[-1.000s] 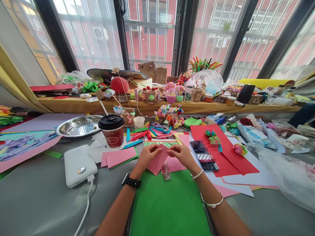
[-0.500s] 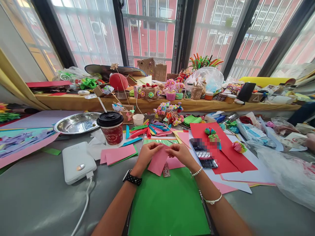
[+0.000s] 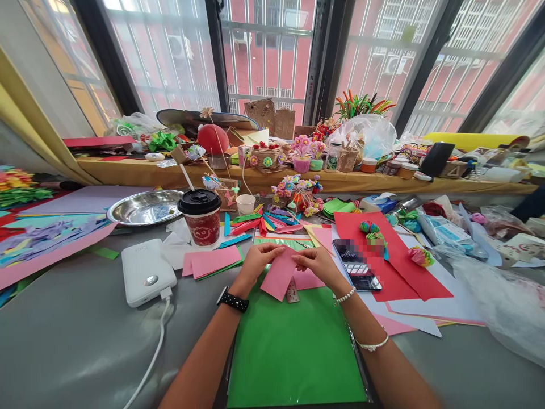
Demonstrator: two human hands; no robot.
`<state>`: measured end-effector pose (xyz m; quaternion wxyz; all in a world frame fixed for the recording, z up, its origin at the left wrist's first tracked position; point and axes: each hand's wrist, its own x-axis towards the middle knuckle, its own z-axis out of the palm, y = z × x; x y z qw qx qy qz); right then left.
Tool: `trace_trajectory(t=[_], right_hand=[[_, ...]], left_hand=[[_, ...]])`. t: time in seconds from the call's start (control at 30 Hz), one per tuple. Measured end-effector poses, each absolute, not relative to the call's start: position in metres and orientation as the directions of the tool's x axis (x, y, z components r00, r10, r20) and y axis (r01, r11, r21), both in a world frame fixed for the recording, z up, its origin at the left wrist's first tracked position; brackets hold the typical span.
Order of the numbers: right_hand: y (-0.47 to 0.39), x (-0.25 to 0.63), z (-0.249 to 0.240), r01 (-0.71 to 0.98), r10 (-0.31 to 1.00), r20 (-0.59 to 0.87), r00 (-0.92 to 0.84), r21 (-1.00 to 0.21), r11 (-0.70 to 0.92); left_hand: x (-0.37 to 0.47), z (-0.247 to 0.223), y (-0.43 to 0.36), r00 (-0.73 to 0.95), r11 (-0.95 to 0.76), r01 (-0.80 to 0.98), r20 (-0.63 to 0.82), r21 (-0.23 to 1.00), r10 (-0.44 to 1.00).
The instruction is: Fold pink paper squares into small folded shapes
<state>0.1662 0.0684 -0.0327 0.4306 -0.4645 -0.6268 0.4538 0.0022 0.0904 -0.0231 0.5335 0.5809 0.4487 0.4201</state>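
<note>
Between my two hands is a piece of pink paper (image 3: 279, 276), held up at a slant over a green sheet (image 3: 298, 352) in a clear sleeve. My left hand (image 3: 258, 262) pinches its upper left edge between thumb and fingers. At the upper right edge, my right hand (image 3: 317, 264) grips it with thumb and fingertips. Under the held piece lie a small patterned strip (image 3: 292, 292) and another pink sheet (image 3: 309, 279). To the left, a stack of pink paper pieces (image 3: 216, 261) rests on green ones.
A lidded coffee cup (image 3: 199, 221), a metal plate (image 3: 145, 208) and a white power bank (image 3: 147, 274) with a cable stand left. A phone (image 3: 356, 267) lies on red paper (image 3: 409, 275) at right. Colourful paper strips (image 3: 272, 222) lie ahead, below a sill (image 3: 170, 176) crowded with crafts.
The camera view has shifted slightly, so the scene sits further right. Both hands keep hold of the pink paper, in almost the same pose.
</note>
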Motion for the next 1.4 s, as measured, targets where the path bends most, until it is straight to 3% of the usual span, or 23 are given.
trace_trajectory(t=[0.5,0.73,0.97,1.4], right_hand=[[0.070,0.167,-0.033,0.218,0.980,0.186,-0.077,-0.956,0.198],[0.070,0.167,-0.032,0.258,0.965,0.237,-0.116,-0.931,0.259],[0.071,0.168,-0.034,0.247,0.963,0.264,0.054,-0.938,0.243],[0.073,0.180,-0.035,0.024,0.922,0.227,0.313,-0.973,0.231]], left_hand=[[0.004,-0.028,0.090,0.321,-0.028,0.121,-0.013,0.992,0.947],[0.007,-0.023,0.085,0.369,-0.079,0.198,0.001,0.977,0.929],[0.004,-0.023,0.090,0.366,-0.055,0.188,-0.018,0.981,0.930],[-0.013,-0.023,0.098,0.301,-0.019,0.126,-0.020,0.992,0.954]])
